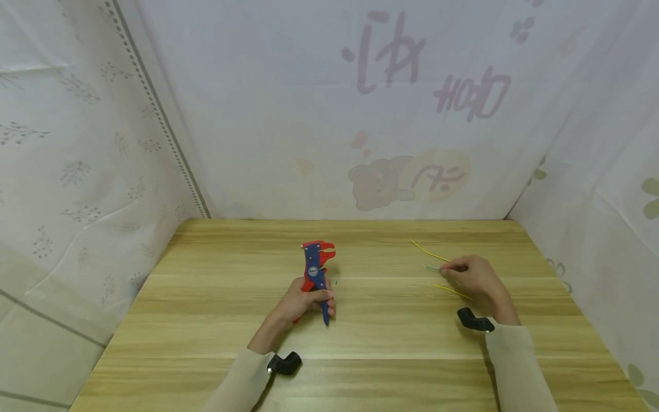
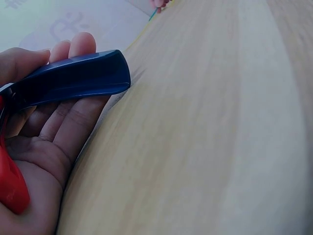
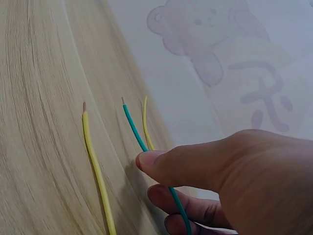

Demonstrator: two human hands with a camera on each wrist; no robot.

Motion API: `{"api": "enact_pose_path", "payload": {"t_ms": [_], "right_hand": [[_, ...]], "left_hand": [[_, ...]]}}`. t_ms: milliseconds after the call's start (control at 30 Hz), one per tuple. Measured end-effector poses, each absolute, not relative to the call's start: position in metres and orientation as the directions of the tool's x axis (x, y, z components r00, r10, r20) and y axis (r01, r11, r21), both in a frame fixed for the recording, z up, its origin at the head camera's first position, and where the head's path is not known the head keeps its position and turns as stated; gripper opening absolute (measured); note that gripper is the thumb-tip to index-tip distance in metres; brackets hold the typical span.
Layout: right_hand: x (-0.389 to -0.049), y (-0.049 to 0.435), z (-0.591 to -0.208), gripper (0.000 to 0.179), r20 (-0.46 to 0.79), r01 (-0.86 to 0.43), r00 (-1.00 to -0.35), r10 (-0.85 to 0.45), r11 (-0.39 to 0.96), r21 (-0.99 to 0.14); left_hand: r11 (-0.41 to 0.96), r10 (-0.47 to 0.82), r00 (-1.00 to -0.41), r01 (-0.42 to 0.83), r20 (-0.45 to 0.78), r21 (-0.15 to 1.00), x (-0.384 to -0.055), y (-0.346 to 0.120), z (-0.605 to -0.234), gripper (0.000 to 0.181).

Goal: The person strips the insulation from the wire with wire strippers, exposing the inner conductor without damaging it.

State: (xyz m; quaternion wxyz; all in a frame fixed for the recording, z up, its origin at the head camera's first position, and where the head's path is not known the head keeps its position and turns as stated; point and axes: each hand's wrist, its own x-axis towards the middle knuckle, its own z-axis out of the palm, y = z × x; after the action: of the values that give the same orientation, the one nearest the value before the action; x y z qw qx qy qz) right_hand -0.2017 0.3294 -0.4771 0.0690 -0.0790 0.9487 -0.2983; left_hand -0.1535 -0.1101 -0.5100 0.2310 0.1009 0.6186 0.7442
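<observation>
In the head view my left hand (image 1: 297,302) grips a blue and red wire stripper (image 1: 312,260) by its handles, with the jaws pointing away from me. The left wrist view shows the thumb and fingers about the blue handle (image 2: 78,78). Over at the right, my right hand (image 1: 476,277) pinches a green wire (image 3: 131,120) between thumb and fingers. Bare copper shows at that wire's tip. A yellow wire (image 3: 93,156) with a bare copper tip lies nearer to me. Beyond the green one is another yellow wire (image 1: 427,250), partly hidden by the right hand.
A tiny green scrap (image 1: 337,282) lies on the wooden table (image 1: 381,332) just right of the stripper. Patterned cloth (image 1: 278,114) hangs behind the table's back edge and at both sides. Each wrist carries a black camera.
</observation>
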Motion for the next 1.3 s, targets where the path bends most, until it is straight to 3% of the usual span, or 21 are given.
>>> {"api": "enact_pose_path", "payload": {"t_ms": [800, 1300], "right_hand": [[-0.1999, 0.3374, -0.4782, 0.017, -0.132, -0.046, -0.979, -0.153, 0.802, -0.595], [-0.2017, 0.3330, -0.4764, 0.019, -0.070, -0.098, -0.983, -0.167, 0.817, -0.568]], "left_hand": [[-0.140, 0.473, -0.873, -0.212, -0.123, 0.967, -0.1561, -0.1105, -0.5121, 0.024], [-0.130, 0.460, -0.875, -0.239, -0.155, 0.962, -0.1560, -0.1109, -0.5134, 0.027]]}}
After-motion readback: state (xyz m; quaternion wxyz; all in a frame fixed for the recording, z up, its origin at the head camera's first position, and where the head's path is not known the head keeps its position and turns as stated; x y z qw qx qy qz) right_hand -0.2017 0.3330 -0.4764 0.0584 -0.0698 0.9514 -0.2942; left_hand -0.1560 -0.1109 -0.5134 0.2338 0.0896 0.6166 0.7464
